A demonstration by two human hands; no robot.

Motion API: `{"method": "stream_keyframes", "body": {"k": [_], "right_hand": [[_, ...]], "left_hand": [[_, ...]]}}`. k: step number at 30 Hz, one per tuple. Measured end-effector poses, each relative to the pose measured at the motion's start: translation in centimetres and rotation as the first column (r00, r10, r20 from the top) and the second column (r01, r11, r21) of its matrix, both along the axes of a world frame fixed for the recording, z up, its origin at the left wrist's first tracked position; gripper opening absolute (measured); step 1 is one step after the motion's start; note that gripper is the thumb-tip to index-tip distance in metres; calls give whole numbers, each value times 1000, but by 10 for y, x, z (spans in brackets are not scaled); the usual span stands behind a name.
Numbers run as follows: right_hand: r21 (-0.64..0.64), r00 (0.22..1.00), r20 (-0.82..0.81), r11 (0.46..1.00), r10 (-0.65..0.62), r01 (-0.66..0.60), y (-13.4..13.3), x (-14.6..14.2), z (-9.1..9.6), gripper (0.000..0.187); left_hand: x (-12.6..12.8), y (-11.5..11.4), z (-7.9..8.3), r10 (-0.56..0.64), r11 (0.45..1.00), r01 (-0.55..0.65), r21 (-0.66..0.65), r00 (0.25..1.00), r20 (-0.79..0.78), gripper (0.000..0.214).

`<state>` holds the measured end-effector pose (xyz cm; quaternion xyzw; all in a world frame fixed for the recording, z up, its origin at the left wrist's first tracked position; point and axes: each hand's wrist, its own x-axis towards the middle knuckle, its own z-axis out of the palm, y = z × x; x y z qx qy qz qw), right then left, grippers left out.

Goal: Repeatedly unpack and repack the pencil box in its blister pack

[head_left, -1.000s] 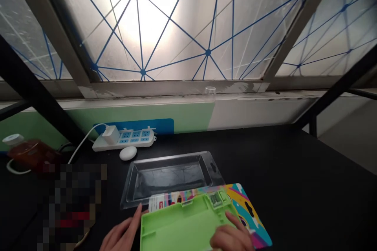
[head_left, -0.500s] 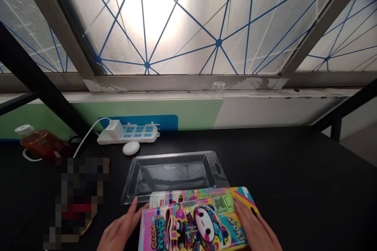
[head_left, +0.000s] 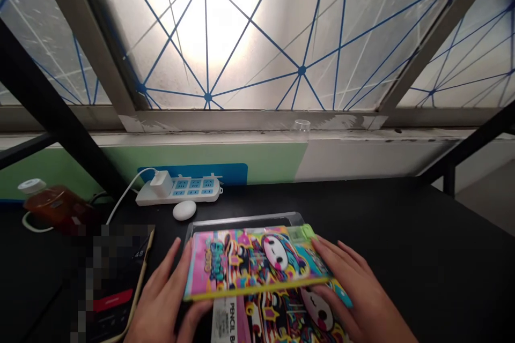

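Frosted window [head_left: 249,37] crossed by blue tape; black bench [head_left: 406,225] below, with power strip [head_left: 179,192] and white oval object [head_left: 184,210] toward the back. Head view: bright-printed pencil case [head_left: 253,262] held over a printed card sleeve [head_left: 289,316], clear blister tray [head_left: 241,220] partly hidden beyond. Left hand [head_left: 167,305] and right hand [head_left: 354,295] at opposite edges, fingers [head_left: 322,246] clamped on the case. Work in hand, by the look: handling the case over its packaging. Any further shift likely calling for a looser grip first.

Printed pencil-case card [head_left: 298,316], cut off by the bottom edge
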<state>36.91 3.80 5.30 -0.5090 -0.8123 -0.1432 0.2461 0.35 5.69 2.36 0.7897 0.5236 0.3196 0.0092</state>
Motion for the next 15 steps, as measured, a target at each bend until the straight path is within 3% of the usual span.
{"method": "stream_keyframes", "body": {"k": [3,6,10,13,15], "right_hand": [[-58,995,82,997,54,-49,37,-10,-2,59],[-70,985,155,995,76,-65,51,-18,-20,56],[-50,980,198,998,39,-30,41,-23,-24,49],[-8,995,95,1000,23,-23,23,-22,-8,40],[2,997,2,997,79,-79,8,-23,-1,32]], "left_hand": [[2,17,-1,54,998,-52,24,992,-118,73],[3,20,-15,94,995,-100,-24,979,-178,74],[7,14,-22,49,991,-64,-117,990,-129,71],[13,3,-12,73,994,-72,-88,997,4,65],[15,-9,-5,56,997,-52,-49,995,85,57]]}}
